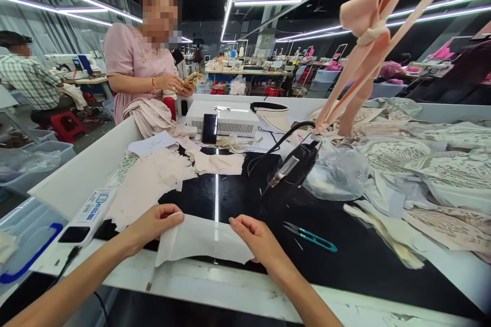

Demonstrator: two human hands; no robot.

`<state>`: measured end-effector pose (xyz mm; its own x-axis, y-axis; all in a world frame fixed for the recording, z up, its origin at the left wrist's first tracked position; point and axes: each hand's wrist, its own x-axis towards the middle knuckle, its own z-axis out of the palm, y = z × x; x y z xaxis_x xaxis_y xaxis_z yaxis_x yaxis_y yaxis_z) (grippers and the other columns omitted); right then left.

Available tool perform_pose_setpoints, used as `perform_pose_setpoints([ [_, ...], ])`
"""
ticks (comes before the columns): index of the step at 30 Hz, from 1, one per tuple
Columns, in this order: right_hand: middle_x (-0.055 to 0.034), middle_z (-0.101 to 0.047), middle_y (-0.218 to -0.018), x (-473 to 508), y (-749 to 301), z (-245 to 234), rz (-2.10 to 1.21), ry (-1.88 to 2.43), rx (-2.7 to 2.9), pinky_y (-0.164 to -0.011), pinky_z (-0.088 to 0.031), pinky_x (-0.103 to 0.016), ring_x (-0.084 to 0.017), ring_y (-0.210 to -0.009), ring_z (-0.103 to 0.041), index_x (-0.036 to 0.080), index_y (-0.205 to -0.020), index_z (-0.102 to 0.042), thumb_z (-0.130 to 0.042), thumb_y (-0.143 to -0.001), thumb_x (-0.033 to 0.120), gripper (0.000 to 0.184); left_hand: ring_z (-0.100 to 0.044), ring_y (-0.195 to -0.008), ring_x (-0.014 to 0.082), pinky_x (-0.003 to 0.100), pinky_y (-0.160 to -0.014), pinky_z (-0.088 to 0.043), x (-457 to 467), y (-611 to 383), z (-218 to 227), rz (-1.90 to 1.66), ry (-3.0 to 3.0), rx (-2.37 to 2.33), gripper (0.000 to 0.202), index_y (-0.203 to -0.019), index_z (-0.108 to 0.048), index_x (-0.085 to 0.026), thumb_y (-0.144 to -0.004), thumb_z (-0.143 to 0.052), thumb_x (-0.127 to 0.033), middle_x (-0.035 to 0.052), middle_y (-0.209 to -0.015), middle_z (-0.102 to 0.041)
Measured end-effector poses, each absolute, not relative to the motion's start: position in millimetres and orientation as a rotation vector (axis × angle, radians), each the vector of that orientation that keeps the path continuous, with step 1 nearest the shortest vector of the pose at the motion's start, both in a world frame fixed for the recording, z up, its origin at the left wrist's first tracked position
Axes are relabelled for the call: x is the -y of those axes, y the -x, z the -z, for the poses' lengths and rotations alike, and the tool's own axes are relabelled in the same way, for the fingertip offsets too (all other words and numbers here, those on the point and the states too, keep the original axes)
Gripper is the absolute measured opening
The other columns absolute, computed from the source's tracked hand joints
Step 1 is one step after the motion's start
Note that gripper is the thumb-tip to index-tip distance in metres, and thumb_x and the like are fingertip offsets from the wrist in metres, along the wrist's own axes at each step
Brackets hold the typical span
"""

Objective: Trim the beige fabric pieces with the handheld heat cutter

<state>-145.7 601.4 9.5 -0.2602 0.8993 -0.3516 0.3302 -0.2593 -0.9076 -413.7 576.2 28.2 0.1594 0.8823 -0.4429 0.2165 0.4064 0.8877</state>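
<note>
White fabric piece (203,239), curved edges, spread out, over tabletop (356,263)

Toward eight o'clock, the left hand (161,222) and slim left forearm (90,264) are bare; between five and six, the right hand (259,240) and slim right forearm (301,288) likewise.

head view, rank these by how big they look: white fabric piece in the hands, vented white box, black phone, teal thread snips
1. White fabric piece
2. Vented white box
3. Black phone and teal thread snips: unsure; the snips look longer, the phone wider.
</note>
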Motion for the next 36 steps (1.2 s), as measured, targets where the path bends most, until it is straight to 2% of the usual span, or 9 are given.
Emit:
perform_pose_setpoints([
  [5, 0.0075, -0.036, -0.058, -605, 146, -10, -1.637, 1.45, 1.429, -0.043, -0.017, -0.017, -0.006, -0.051, -0.029, 0.021, -0.072, -0.049, -0.059, -0.081, 0.063, 0.045, -0.045, -0.069, 0.0118, 0.019, -0.058, -0.035, -581, 421, -25, -0.642, -1.016, -1.369, 0.06, -0.082, -0.059, -0.017, -0.063, -0.076, -0.072, -0.0031, -0.074, -0.052],
  [10, 0.0073, -0.037, -0.061, -607, 143, -11, -1.697, 1.371, 1.428, -0.043, -0.013, -0.017, -0.006, -0.053, -0.027, 0.019, -0.076, -0.056, -0.066, -0.076, 0.062, 0.044, -0.05, -0.072, 0.0128, 0.018, -0.056, -0.038, -582, 428, -30, -0.597, -1.093, -1.407, 0.062, -0.098, -0.067, -0.018, -0.069, -0.071, -0.073, -0.0001, -0.082, -0.058],
  [12, 0.0068, -0.039, -0.063, -608, 141, -12, -1.724, 1.344, 1.477, -0.043, -0.015, -0.018, -0.006, -0.053, -0.027, 0.019, -0.077, -0.06, -0.071, -0.071, 0.06, 0.043, -0.053, -0.075, 0.0147, 0.019, -0.055, -0.041, -581, 429, -35, -0.57, -1.137, -1.431, 0.063, -0.101, -0.068, -0.019, -0.069, -0.07, -0.073, 0.0016, -0.086, -0.06],
  [15, 0.0053, -0.047, -0.067, -611, 135, -12, -1.727, 1.296, 1.616, -0.042, -0.021, -0.02, -0.006, -0.052, -0.03, 0.018, -0.083, -0.065, -0.076, -0.066, 0.053, 0.041, -0.056, -0.078, 0.0167, 0.021, -0.056, -0.045, -579, 431, -43, -0.541, -1.2, -1.475, 0.057, -0.093, -0.069, -0.018, -0.066, -0.074, -0.069, 0.0033, -0.091, -0.063],
  [18, 0.0055, -0.047, -0.063, -613, 130, -8, -1.633, 1.276, 1.789, -0.044, -0.023, -0.023, -0.007, -0.051, -0.031, 0.018, -0.085, -0.068, -0.072, -0.068, 0.047, 0.035, -0.053, -0.07, 0.0142, 0.021, -0.055, -0.045, -574, 433, -48, -0.509, -1.3, -1.508, 0.048, -0.08, -0.066, -0.017, -0.065, -0.076, -0.062, 0.0008, -0.081, -0.062],
  [23, 0.0027, -0.051, -0.061, -620, 130, -2, -1.376, 1.178, 1.977, -0.054, -0.028, -0.024, -0.011, -0.061, -0.042, 0.016, -0.064, -0.063, -0.069, -0.066, 0.038, 0.023, -0.037, -0.054, 0.0095, 0.02, -0.047, -0.028, -565, 440, -53, -0.451, -1.472, -1.528, 0.036, -0.067, -0.058, -0.018, -0.064, -0.076, -0.049, -0.0064, -0.057, -0.044],
  [26, 0.0042, -0.049, -0.059, -623, 138, 0, -1.343, 1.181, 1.944, -0.049, -0.027, -0.022, -0.008, -0.052, -0.041, 0.017, -0.066, -0.059, -0.063, -0.071, 0.039, 0.023, -0.037, -0.056, 0.0102, 0.021, -0.05, -0.026, -564, 451, -56, -0.419, -1.576, -1.544, 0.027, -0.067, -0.06, -0.017, -0.066, -0.072, -0.042, -0.006, -0.057, -0.045],
  [30, 0.0092, -0.042, -0.047, -628, 152, 1, -1.447, 1.241, 1.841, -0.034, -0.018, -0.02, -0.006, -0.032, -0.031, 0.021, -0.078, -0.055, -0.053, -0.08, 0.044, 0.024, -0.041, -0.061, 0.0125, 0.023, -0.056, -0.027, -576, 468, -64, -0.371, -1.731, -1.597, 0.021, -0.073, -0.069, -0.019, -0.07, -0.068, -0.04, -0.0045, -0.063, -0.049],
  [36, 0.0127, -0.034, -0.043, -650, 171, 7, -1.323, 1.312, 1.867, -0.033, -0.026, -0.019, -0.009, -0.031, -0.029, 0.024, -0.086, -0.047, -0.039, -0.09, 0.05, 0.027, -0.039, -0.058, 0.0126, 0.022, -0.053, -0.029, -611, 474, -78, -0.324, -1.788, -1.536, 0.03, -0.077, -0.071, -0.019, -0.075, -0.065, -0.049, -0.0039, -0.061, -0.046],
])
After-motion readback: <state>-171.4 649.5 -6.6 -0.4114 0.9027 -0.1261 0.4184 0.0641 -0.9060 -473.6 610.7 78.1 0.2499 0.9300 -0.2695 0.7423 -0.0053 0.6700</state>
